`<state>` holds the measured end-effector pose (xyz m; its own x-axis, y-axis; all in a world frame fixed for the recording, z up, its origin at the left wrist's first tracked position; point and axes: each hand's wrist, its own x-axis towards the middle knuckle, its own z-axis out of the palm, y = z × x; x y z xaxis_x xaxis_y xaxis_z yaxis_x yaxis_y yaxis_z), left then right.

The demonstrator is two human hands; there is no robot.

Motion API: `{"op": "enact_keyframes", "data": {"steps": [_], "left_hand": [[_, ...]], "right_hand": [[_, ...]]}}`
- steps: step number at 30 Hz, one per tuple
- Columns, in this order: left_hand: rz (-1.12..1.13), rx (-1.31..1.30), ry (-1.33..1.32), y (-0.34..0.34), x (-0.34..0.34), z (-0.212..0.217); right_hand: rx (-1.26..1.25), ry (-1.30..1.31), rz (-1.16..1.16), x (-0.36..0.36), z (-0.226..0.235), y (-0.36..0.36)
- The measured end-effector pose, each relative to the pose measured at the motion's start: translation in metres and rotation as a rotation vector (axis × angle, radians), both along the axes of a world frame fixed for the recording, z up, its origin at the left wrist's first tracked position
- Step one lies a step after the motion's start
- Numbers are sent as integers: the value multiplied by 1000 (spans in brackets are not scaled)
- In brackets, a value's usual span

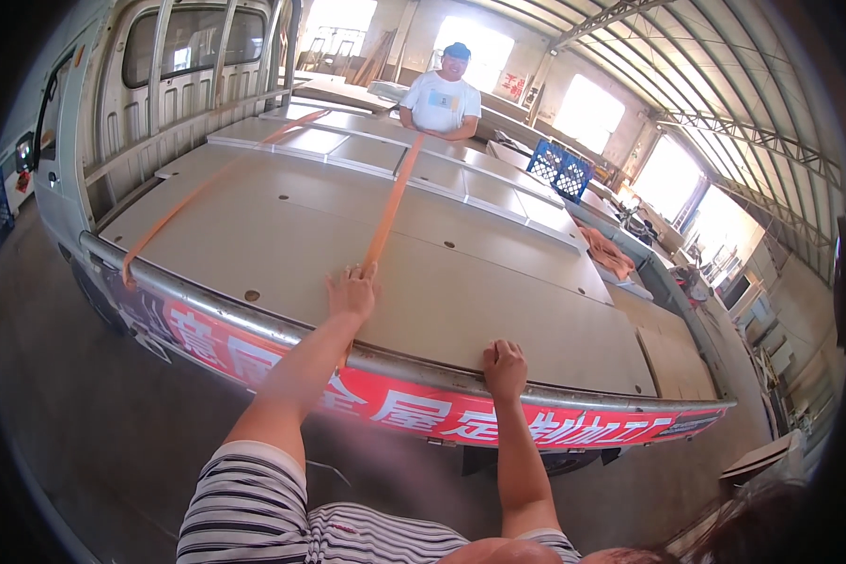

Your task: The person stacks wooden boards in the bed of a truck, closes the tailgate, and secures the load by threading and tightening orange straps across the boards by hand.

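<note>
Holding both forearms forward out of striped sleeves point(244, 498), above a red banner point(461, 414) just nearer than the fingers. Resting the right hand point(505, 368), with fingers loosely curled, at the near edge of a pale panel point(498, 301) beside the metal rail point(197, 296); not being able to tell whether gripping that edge. Resting the left hand point(351, 293) farther forward, with fingers partly extended, against the orange strap point(393, 211); not being able to tell whether pinching or only pressing it. Seeing that strap running from the left fingertips across the panel to the far side, with a second orange strap point(183, 202) lying well to their left. Seeing an orange cloth point(606, 252) lying beyond the right fingers, off to their right. Farther off, ahead of both hands, showing stacked panels point(376, 155), a blue crate point(559, 169) and a co-worker point(442, 99) leaning in opposite.
</note>
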<state>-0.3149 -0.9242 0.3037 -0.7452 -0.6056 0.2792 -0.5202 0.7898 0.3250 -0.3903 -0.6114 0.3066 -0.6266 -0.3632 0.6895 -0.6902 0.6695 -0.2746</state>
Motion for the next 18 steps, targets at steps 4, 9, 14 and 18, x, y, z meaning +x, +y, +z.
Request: {"op": "enact_keyframes", "data": {"steps": [4,9,14,18], "left_hand": [[10,3,8,-2,1,-6],[6,7,4,0,2,-7],[7,-6,-7,0,1,-1],[11,-78,39,-9,1,-9]], "right_hand": [[0,-8,-5,2,0,-2],[30,-35,-8,2,-2,0],[-15,27,13,0,-3,0],[-24,30,29,2,2,-5]]}}
